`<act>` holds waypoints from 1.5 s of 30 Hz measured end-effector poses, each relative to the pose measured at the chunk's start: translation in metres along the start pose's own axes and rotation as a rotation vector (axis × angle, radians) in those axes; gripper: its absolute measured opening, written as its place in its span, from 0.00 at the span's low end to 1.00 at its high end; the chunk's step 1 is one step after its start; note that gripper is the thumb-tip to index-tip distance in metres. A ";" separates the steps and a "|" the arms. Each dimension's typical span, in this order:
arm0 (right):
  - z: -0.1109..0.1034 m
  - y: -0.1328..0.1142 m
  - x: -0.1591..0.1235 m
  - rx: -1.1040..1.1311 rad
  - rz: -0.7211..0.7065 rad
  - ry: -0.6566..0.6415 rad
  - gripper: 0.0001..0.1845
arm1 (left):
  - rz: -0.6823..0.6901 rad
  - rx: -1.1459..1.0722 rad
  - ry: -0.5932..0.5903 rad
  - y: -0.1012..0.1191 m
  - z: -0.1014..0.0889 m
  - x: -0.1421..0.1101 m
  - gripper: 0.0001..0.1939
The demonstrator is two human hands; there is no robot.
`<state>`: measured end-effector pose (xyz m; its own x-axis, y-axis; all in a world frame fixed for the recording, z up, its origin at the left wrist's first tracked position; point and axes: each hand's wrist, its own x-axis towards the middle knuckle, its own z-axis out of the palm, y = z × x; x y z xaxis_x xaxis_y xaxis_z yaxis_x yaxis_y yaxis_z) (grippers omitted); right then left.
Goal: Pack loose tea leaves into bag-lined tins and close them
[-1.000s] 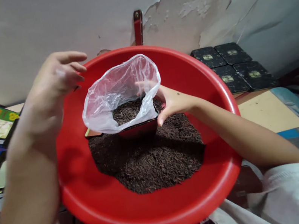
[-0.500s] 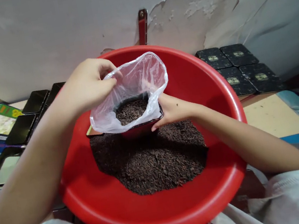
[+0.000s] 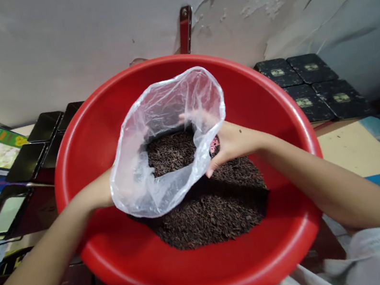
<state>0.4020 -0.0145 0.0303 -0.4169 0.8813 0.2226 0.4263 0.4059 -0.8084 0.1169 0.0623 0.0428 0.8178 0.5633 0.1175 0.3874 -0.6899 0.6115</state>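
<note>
Tin (image 3: 214, 145), one, lined with one bag (image 3: 165, 103); right hand (image 3: 228, 141) clasps the tin, left hand (image 3: 108, 184) veiled, grasp unclear.

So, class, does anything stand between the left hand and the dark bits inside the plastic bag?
Yes: the translucent wall of the plastic bag. The left hand shows faintly through it, outside; the dark bits lie inside.

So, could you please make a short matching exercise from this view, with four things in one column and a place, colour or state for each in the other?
1. plastic bag
2. basin
3. loose heap
4. small packet

A. green, off to the left
B. dark brown
C. see-through, mouth open
D. red, round and wide

Pairs: 1-C, 2-D, 3-B, 4-A
</note>
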 end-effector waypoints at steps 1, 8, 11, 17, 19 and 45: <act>0.000 -0.003 -0.001 0.010 0.007 0.000 0.61 | 0.005 -0.031 -0.046 0.003 0.003 0.001 0.43; -0.001 -0.020 -0.006 -0.002 -0.011 0.009 0.48 | 0.179 0.013 0.083 0.020 0.020 0.014 0.30; 0.008 -0.022 -0.004 -0.025 -0.022 0.076 0.33 | 0.092 0.127 0.252 0.022 0.033 0.016 0.27; 0.029 -0.018 -0.001 -0.038 -0.004 0.262 0.16 | -0.079 0.376 0.272 0.040 0.040 0.033 0.16; 0.031 -0.017 -0.001 -0.056 0.006 0.281 0.16 | -0.116 0.434 0.169 0.049 0.036 0.040 0.14; 0.038 -0.024 0.007 -0.216 0.104 0.373 0.10 | -0.286 0.214 0.322 0.057 0.049 0.050 0.12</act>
<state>0.3584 -0.0271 0.0307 -0.0614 0.9310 0.3598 0.6251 0.3169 -0.7134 0.2010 0.0286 0.0450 0.5058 0.8328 0.2251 0.6837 -0.5461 0.4841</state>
